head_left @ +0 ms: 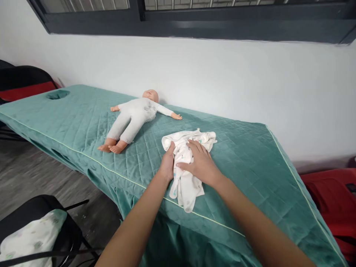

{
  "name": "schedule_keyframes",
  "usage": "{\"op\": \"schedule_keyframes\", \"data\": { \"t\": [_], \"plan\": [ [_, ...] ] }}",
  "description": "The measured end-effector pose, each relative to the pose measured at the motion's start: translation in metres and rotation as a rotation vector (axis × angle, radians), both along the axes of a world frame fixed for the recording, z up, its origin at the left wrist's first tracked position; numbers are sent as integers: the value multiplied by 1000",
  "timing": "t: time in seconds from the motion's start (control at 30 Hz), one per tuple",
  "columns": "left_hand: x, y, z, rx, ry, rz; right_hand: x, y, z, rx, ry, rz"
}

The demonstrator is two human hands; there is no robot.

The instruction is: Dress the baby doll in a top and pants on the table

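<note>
Lengthwise, the garment (pixel 185 185) ran toward you — left hand (pixel 167 163) at its edge, grip unclear; right hand (pixel 202 164) spread atop.

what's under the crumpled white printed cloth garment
The garment lies on the green quilted fabric cover, visible around it; anything else beneath is covered and can't be seen.

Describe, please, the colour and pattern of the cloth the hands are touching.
The cloth is white with small scattered coloured prints, as the head view shows.

Left hand (pixel 167 163), right hand (pixel 203 163) on white printed cloth (pixel 186 178), frame centre.
Doll (pixel 137 111) lying on green bed cover (pixel 244 159), left of centre.
</note>
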State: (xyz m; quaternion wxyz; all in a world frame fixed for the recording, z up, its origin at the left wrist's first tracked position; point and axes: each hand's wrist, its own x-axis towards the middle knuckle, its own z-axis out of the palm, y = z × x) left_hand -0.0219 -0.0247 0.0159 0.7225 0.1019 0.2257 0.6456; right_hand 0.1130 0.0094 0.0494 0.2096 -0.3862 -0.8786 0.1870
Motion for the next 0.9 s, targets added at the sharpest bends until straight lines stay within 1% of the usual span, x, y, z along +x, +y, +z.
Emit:
{"op": "schedule_keyframes", "data": {
  "t": [0.07, 0.13, 0.2, 0.33, 0.4, 0.43, 0.47, 0.53, 0.57, 0.6, 0.63, 0.67, 0.7, 0.73, 0.77, 0.8, 0.9],
  "plan": [
    [-2, 1, -1, 27, -32, -20, 1, -10, -6, 32, -55, -33],
    [-3, 3, -1, 49, -54, 11, 8, -13, -9, 50, -64, -62],
    [-5, 5, -3, 61, -73, 68, 20, -11, -7, 54, -21, -64],
    [-10, 8, -7, 49, -85, 226, 64, -2, 5, -3, 160, -29],
    [-10, 8, -8, 34, -84, 262, 95, 2, 14, -40, 213, -66],
    [-11, 8, -9, 33, -86, 268, 112, 3, 18, -62, 232, -112],
    [-11, 8, -10, 36, -90, 275, 131, 4, 23, -89, 251, -192],
    [-10, 8, -11, 50, -100, 286, 169, 8, 31, -147, 321, -402],
    [-10, 8, -11, 57, -105, 286, 188, 10, 33, -180, 393, -497],
    [-9, 9, -11, 61, -110, 284, 206, 12, 35, -181, 466, -597],
    [-9, 9, -12, 64, -113, 278, 222, 15, 34, -181, 512, -707],
    [-9, 9, -12, 66, -115, 273, 237, 17, 32, -173, 516, -801],
    [-9, 10, -12, 68, -114, 269, 249, 20, 28, -155, 475, -875],
    [-9, 10, -12, 69, -110, 270, 258, 22, 21, -144, 404, -914],
    [-9, 10, -12, 71, -106, 272, 265, 24, 14, -133, 321, -912],
    [-8, 9, -12, 72, -100, 275, 268, 26, 6, -117, 237, -876],
    [-8, 8, -11, 69, -82, 286, 267, 31, -16, -4, 71, -696]
  ]
}}
